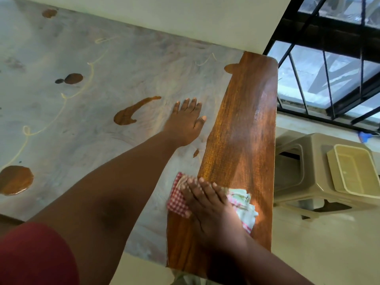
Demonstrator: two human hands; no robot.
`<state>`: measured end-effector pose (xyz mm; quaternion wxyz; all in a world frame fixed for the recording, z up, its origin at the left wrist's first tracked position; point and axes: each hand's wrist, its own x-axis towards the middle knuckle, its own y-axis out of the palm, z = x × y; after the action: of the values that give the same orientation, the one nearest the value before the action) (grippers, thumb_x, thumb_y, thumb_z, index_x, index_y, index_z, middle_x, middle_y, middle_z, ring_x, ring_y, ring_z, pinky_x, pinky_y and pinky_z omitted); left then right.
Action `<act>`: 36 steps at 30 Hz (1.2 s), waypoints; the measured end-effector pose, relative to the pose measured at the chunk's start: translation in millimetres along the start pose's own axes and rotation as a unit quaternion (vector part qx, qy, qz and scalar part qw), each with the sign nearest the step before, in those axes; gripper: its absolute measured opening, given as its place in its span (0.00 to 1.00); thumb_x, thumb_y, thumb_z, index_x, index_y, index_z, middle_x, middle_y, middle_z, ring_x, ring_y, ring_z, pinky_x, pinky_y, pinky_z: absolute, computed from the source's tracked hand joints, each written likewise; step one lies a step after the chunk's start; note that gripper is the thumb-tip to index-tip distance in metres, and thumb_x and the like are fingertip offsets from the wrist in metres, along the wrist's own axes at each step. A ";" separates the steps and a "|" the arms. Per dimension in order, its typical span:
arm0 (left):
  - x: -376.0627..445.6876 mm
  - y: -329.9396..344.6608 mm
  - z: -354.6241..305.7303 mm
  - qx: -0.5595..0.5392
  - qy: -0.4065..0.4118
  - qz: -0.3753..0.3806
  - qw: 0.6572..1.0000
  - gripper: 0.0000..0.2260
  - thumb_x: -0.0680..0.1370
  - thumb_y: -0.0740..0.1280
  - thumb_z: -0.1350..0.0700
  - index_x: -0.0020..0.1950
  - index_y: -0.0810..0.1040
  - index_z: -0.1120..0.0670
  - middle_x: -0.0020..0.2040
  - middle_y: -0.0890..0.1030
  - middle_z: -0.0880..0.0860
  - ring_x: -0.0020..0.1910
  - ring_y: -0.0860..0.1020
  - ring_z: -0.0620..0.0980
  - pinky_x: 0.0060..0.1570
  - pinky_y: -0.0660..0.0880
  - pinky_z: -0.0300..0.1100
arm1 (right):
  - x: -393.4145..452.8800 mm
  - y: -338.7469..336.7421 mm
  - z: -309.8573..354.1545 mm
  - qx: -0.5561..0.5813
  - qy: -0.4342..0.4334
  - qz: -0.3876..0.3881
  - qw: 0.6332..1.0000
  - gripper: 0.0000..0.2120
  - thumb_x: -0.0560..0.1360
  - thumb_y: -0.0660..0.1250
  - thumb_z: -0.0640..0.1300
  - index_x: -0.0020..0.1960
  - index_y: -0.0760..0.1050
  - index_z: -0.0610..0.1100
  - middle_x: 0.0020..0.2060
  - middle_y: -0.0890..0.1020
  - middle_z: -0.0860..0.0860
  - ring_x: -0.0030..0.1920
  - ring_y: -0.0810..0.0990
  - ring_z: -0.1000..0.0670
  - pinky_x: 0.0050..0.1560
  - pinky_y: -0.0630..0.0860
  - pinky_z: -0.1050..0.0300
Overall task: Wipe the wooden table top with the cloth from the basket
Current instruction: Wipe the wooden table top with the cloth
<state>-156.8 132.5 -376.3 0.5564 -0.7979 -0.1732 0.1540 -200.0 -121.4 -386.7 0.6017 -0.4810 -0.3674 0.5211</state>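
Note:
The wooden table top [240,124] shows a glossy brown strip along its right edge; the wider part to the left is covered by a grey, dusty film with a few brown patches. My right hand [207,204] presses flat on a red-and-white checked cloth [177,199] at the border between the film and the brown strip, near the table's front edge. The cloth's pale folds stick out to the right of that hand. My left hand [185,122] lies flat on the dusty part, fingers spread, holding nothing.
A beige plastic stool [304,182] stands right of the table with a cream plastic basket [355,171] on top. A white wall runs along the table's far side. A black-barred window [329,68] fills the upper right. Pale floor lies below the stool.

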 end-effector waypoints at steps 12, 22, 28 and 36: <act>14.3 -2.3 26.1 0.031 -0.039 -0.006 0.999 0.25 0.83 0.46 0.48 0.77 0.51 0.58 0.78 0.52 0.58 0.77 0.47 0.56 0.73 0.39 0.51 | 116.5 -38.3 -92.1 -0.058 0.090 0.026 0.994 0.29 0.78 0.38 0.57 0.78 0.42 0.52 0.77 0.48 0.51 0.76 0.43 0.49 0.71 0.34 0.52; 53.2 5.1 27.2 0.033 -0.033 -0.052 0.998 0.30 0.78 0.42 0.45 0.77 0.50 0.58 0.78 0.51 0.58 0.77 0.46 0.56 0.73 0.37 0.49 | 185.6 -54.3 -157.1 -0.054 0.071 0.037 0.995 0.28 0.81 0.39 0.58 0.78 0.40 0.51 0.77 0.45 0.49 0.76 0.41 0.49 0.71 0.33 0.51; 95.8 -0.8 26.0 0.049 -0.054 -0.047 0.996 0.31 0.77 0.41 0.45 0.78 0.48 0.57 0.79 0.49 0.57 0.77 0.44 0.54 0.72 0.34 0.47 | 241.6 -65.1 -208.7 -0.052 0.068 0.028 0.996 0.30 0.78 0.36 0.60 0.78 0.41 0.51 0.78 0.46 0.49 0.76 0.42 0.49 0.70 0.35 0.50; 152.3 3.2 23.5 0.064 -0.081 -0.045 0.994 0.30 0.79 0.41 0.41 0.78 0.46 0.55 0.79 0.46 0.55 0.77 0.41 0.51 0.71 0.31 0.45 | 301.8 -83.8 -267.2 -0.062 0.043 0.034 0.997 0.28 0.81 0.40 0.58 0.78 0.41 0.51 0.78 0.45 0.50 0.76 0.42 0.49 0.71 0.36 0.50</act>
<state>-30.8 219.3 -395.2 0.5965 -0.7374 -0.2430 0.2036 131.4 122.7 -395.3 0.5679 -0.5516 -0.3562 0.4962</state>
